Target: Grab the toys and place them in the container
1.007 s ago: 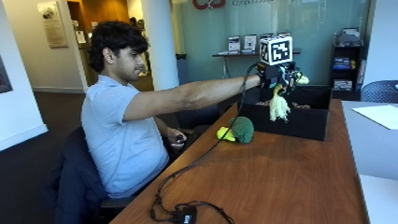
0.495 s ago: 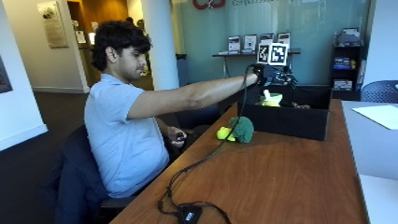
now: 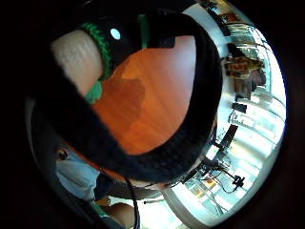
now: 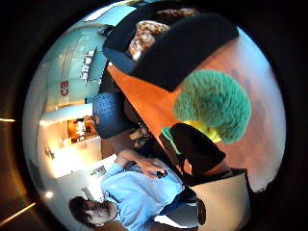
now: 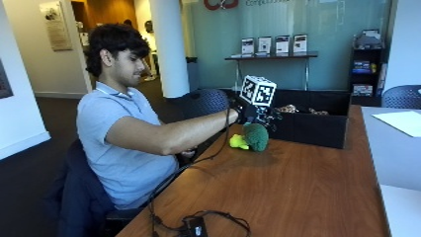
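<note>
A green plush broccoli toy [image 5: 252, 137] with a yellow stem lies on the wooden table [image 5: 296, 187], just in front of the black container [image 5: 309, 129]. My gloved right hand [image 5: 253, 114] hovers right above the broccoli, fingers relaxed and holding nothing. The thumb side palm view has the broccoli [image 4: 214, 103] close below the palm and apart from a gloved finger [image 4: 192, 144]. Behind it is the container [image 4: 183, 43] with a spotted plush toy [image 4: 149, 31] inside. Toys also show over the container's rim [image 5: 287, 107].
A black cable runs over the table's near end to a small black device [image 5: 194, 227]. A white sheet [image 5: 401, 121] lies at the far right, on a lighter tabletop [image 5: 401, 197]. A blue chair [image 5: 204, 101] stands behind my arm.
A second ago the hand held a yellow-green toy over the container and lowered it inside. It has since pulled back with nothing in it and now hovers over the broccoli.
</note>
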`<state>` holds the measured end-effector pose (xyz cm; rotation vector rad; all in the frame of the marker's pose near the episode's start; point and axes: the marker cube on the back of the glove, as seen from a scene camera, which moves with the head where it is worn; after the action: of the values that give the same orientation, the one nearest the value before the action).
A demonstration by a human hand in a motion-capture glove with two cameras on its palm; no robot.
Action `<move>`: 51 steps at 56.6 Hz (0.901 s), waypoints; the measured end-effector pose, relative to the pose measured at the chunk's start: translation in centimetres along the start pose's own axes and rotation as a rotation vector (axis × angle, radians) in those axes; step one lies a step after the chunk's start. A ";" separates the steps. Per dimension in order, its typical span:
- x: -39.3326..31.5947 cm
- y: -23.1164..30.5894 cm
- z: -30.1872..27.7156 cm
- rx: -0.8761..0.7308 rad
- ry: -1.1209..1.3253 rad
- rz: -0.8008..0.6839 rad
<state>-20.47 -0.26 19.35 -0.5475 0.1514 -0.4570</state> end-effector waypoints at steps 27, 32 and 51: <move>-3.2 -2.9 9.0 0.062 0.016 0.022; -3.1 -3.6 8.7 0.193 -0.006 -0.014; -0.4 -1.4 0.3 0.391 -0.129 0.013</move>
<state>-21.22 -0.98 20.37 -0.1904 -0.0584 -0.4234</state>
